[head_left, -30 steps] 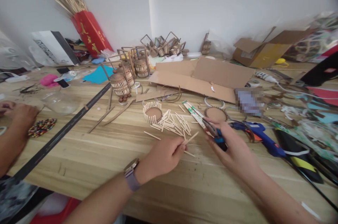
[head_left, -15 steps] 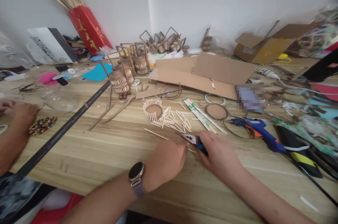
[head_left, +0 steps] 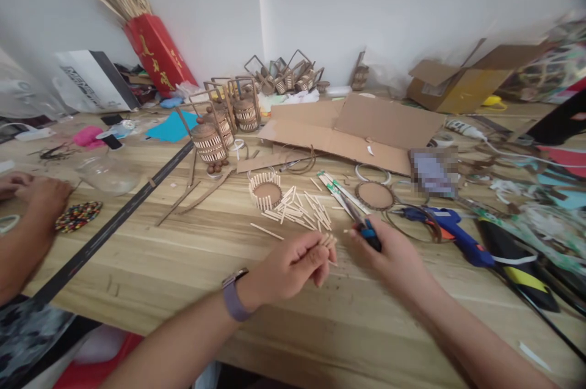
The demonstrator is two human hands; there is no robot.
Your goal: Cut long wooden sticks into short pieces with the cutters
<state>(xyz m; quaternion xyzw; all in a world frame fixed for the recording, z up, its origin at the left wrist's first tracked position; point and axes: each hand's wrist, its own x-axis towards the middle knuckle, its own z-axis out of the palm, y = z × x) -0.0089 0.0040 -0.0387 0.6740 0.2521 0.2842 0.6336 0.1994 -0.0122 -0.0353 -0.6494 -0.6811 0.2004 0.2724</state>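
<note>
Work at the stick pile (head_left: 300, 216).
We see the left hand (head_left: 293, 262) pinched on pale stick pieces (head_left: 328, 240), just nearside of the stick pile; the right hand (head_left: 392, 248) is wrapped around the blue-handled pliers (head_left: 370, 235), to the pile's near right.

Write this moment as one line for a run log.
left hand: holding stick pieces | right hand: holding blue-handled pliers | beyond hands: loose sticks, stick-walled round base
</note>
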